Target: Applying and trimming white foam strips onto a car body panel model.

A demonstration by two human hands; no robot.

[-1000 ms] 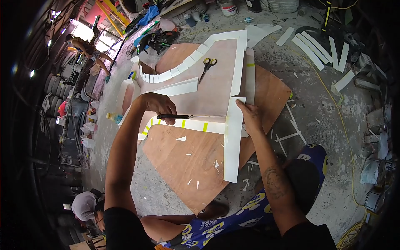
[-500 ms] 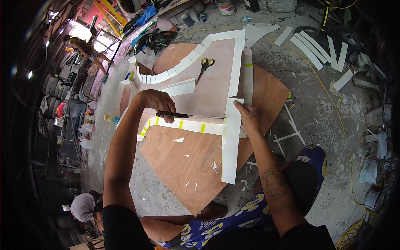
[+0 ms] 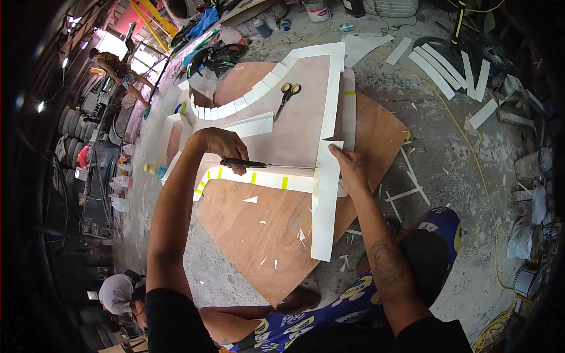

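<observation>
My left hand (image 3: 225, 148) is closed around the black handle of a pair of scissors (image 3: 253, 163), seen nearly edge-on. Their thin blades point right and reach the left edge of a long white strip (image 3: 325, 206). That strip is pinched in my right hand (image 3: 348, 166), thumb on top, near its upper end. Beneath lies a large shaped panel (image 3: 303, 88) edged with white strips, some fixed by yellow tape bits. A second pair of scissors (image 3: 286, 99), black and yellow, rests on the panel beside a loose white piece (image 3: 250, 125).
A brown plywood board (image 3: 259, 229) under the panel carries small white offcuts. More white strips (image 3: 434, 70) lie on the concrete floor at the far right, near a yellow cord (image 3: 471, 156). One person (image 3: 120, 70) stands at far left; another (image 3: 120, 294) is at lower left.
Both hands keep their grips, and the scissors stay at the strip's edge. The whole view has shifted very slightly.
</observation>
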